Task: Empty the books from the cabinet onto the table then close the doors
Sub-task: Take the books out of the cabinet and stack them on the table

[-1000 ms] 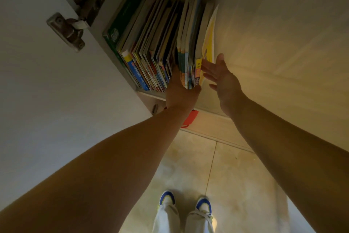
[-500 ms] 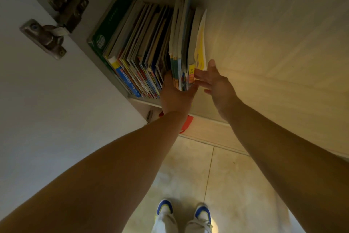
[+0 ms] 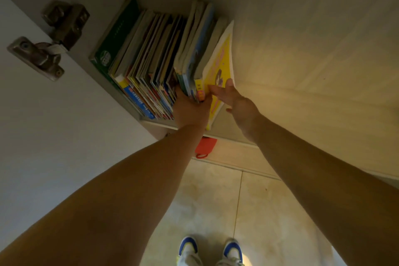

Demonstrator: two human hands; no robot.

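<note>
A row of upright books [image 3: 151, 65] fills the left end of a cabinet shelf [image 3: 157, 124], with a green book [image 3: 116, 37] at the far left. My left hand [image 3: 191, 110] grips the lower edge of a small bundle of books [image 3: 197, 45] at the row's right end, fingers tucked between it and the rest. A thin yellow book [image 3: 219, 65] leans out from the bundle's right side. My right hand [image 3: 232, 96] lies on the yellow cover with fingers straight.
The open white cabinet door [image 3: 54, 125] stands at the left with its metal hinge [image 3: 46, 50]. The pale cabinet interior [image 3: 302, 60] stretches to the right. A red object [image 3: 205, 147] hangs under the shelf. Below are a tiled floor [image 3: 216, 201] and my shoes [image 3: 211, 250].
The yellow book has tilted out from the bundle toward the shelf's front edge. My right hand has moved onto its cover. My left hand keeps its hold on the bundle.
</note>
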